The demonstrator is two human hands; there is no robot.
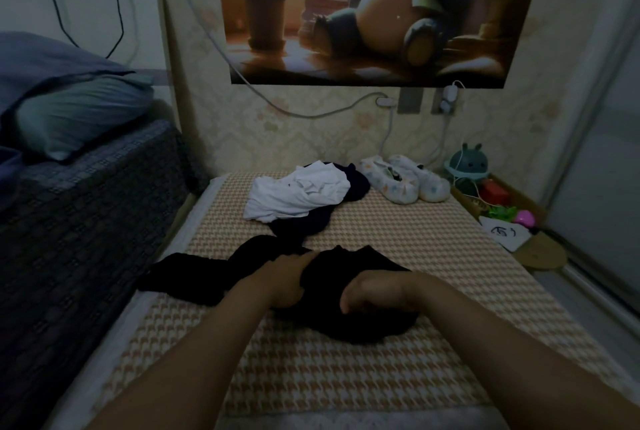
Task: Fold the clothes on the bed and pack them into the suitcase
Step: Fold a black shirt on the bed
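Black fabric, a crumpled black garment, lies spread over the near half of the houndstooth bed cover, with one limp part trailing toward the cover's left edge. Both bare hands are on it. The left hand reaches in over the garment's middle, its grip closed on a raised fold: the fingers lie over the top of the cloth, which bunches against the palm (the thumb is hidden under the fabric). The right hand sits just beside it, toward the cover's right side. Its knuckles are up and its fingers curl down into the cloth, the grip closed round a handful with the fingertips buried out of sight. At the cover's far end a white garment lies rumpled on top of a dark garment, both unfolded. The dark one's near edge comes close to the black garment, though I cannot tell whether they touch. A pair of pale patterned slippers sits side by side at the cover's far right corner. Off the cover's right edge stands an open cardboard box with small coloured things inside and a round green toy at its far end. Left of the cover, a pillow rests on a higher bed. A poster hangs on the wall beyond the cover's far end.
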